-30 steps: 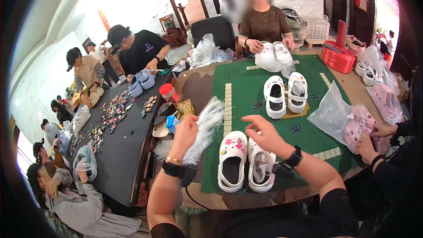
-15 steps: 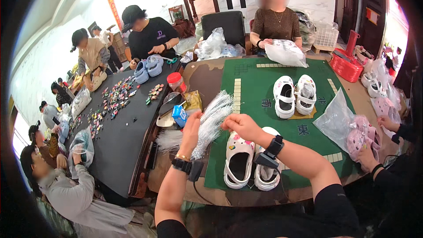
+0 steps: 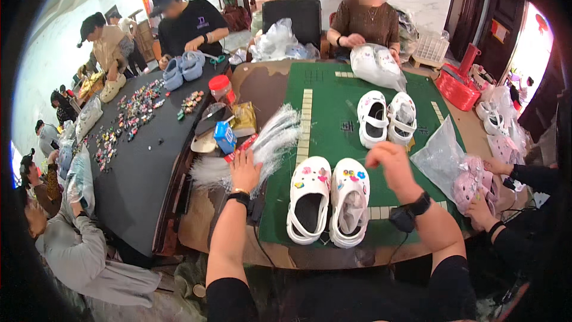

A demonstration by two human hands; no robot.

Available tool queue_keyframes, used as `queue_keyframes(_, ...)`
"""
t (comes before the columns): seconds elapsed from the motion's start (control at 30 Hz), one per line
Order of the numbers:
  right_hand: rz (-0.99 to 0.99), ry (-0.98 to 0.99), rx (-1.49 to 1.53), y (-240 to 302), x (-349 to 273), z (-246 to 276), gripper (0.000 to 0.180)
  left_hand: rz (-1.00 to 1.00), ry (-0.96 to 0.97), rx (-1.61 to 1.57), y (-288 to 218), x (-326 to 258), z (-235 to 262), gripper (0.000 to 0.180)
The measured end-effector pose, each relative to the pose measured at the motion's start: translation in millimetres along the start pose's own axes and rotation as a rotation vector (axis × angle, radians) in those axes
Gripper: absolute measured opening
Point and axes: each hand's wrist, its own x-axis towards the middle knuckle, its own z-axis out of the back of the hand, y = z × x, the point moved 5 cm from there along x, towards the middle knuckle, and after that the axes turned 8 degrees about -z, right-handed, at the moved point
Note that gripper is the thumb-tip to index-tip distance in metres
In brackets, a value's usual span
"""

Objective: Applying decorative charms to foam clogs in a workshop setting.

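Note:
Palm down, my left hand (image 3: 245,170) lies with fingers stretched out on a loose bundle of thin white strands (image 3: 275,143). My right hand (image 3: 394,170) hovers over the green mat with its fingers curled together; whether anything small is between them is hidden. Between my forearms sits a pair of white clogs, the left clog (image 3: 308,182) and the right clog (image 3: 350,186), with colourful charms on the toes. Clear plastic is stuffed in the right clog. Just beyond my right hand stands another pair of white clogs (image 3: 373,125).
A blue box (image 3: 224,138) and a red-lidded jar (image 3: 221,88) stand beyond the strands. On the black table (image 3: 140,173) lie many small charms. A clear bag (image 3: 441,152) and a co-worker's hands on pink clogs (image 3: 472,188) are at right. Red twine (image 3: 457,86) stands farther back.
My left hand has come down onto the strands. My right hand has moved right, away from the near clogs' toes. Across the table, the person's bag has tilted, showing white clogs inside.

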Motion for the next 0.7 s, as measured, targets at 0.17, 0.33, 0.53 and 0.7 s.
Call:
queue_keyframes(0.17,0.208,-0.305,-0.483,12,-62,73,0.019,0.021,0.069,-0.064,-18,17,36,0.067)
queue_keyframes(0.33,-0.086,-0.268,-0.269,-15,-113,72,0.017,-0.121,-0.14,-0.055,-44,7,121,0.053)
queue_keyframes(0.53,-0.084,0.006,-0.311,-62,-138,14,0.009,-0.686,0.291,-0.506,-174,-41,179,0.03)
queue_keyframes(0.7,0.146,0.145,-0.551,-82,-141,-33,0.029,-0.869,0.218,-0.61,-207,-80,176,0.026)
